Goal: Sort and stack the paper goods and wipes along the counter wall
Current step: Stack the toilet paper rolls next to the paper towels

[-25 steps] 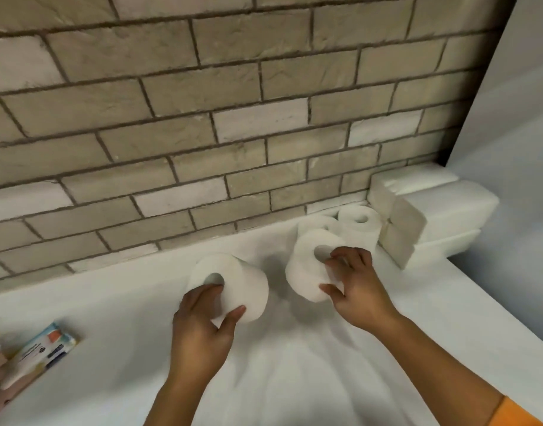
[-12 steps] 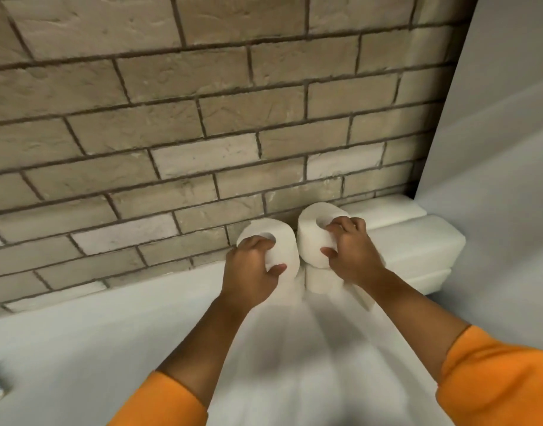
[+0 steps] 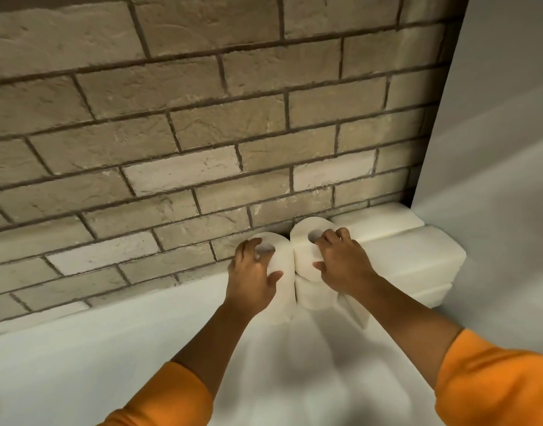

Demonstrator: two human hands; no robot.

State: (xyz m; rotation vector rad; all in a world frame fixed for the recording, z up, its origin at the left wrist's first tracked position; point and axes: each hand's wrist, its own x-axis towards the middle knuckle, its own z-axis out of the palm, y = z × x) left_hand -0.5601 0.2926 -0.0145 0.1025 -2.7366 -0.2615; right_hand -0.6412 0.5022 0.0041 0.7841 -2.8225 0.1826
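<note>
Two white toilet paper rolls stand side by side against the brick wall, each on top of a lower roll. My left hand (image 3: 251, 278) grips the left roll (image 3: 281, 256), fingers over its core hole and thumb on its side. My right hand (image 3: 340, 265) grips the right roll (image 3: 304, 244) the same way. A lower roll (image 3: 313, 296) shows beneath the right one. Both top rolls touch each other.
White wrapped paper packs (image 3: 411, 256) are stacked in the corner to the right of the rolls, against a grey side wall (image 3: 494, 179). The white counter (image 3: 79, 364) stretches to the left along the brick wall (image 3: 171, 149).
Both hands carried their rolls from the open counter to the wall and set them on top of the rolls beside the packs. The wipes pack at the left has left the view.
</note>
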